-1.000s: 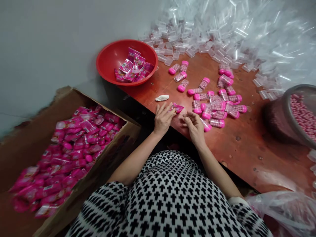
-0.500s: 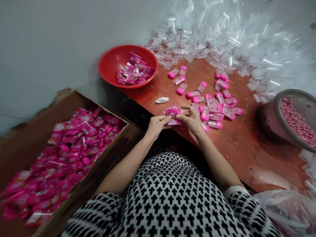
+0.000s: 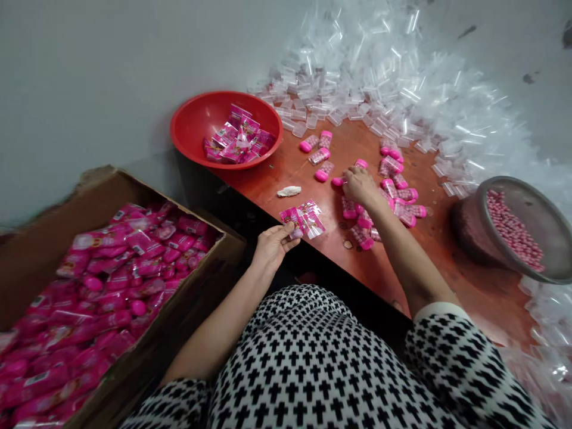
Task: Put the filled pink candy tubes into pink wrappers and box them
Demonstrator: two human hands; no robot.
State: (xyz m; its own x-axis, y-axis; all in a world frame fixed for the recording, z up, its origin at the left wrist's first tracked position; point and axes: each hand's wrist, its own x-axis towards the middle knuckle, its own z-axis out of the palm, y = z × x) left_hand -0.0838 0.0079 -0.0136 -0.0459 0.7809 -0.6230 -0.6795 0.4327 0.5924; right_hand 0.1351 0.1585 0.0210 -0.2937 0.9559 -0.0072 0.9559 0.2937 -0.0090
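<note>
Low at the table's edge, my left hand (image 3: 271, 245) pinches pink printed plastic packets (image 3: 311, 219) between thumb and fingers; they fan out over the tabletop. My right hand (image 3: 361, 185) reaches across to a cluster of small clear bottles (image 3: 361, 236) with pink caps and pink candy balls inside. Its fingers curl down on a candy bottle (image 3: 338, 180), whose pink end shows beside them; the hand hides the rest. More filled bottles (image 3: 319, 157) lie behind the packets, and others are right of my hand.
A red bowl (image 3: 183, 140) holds pink packets at the table's far left corner. Left of me, a cardboard box (image 3: 105, 179) contains many wrapped pink items. Clear empty tubes (image 3: 384, 77) are heaped along the back. A grey bucket (image 3: 480, 229) of pink balls stands right. A white scrap (image 3: 289, 191) lies nearby.
My right hand has let go of the packets and moved right and away from me to the bottles. My left hand keeps the packets, which are now spread apart.
</note>
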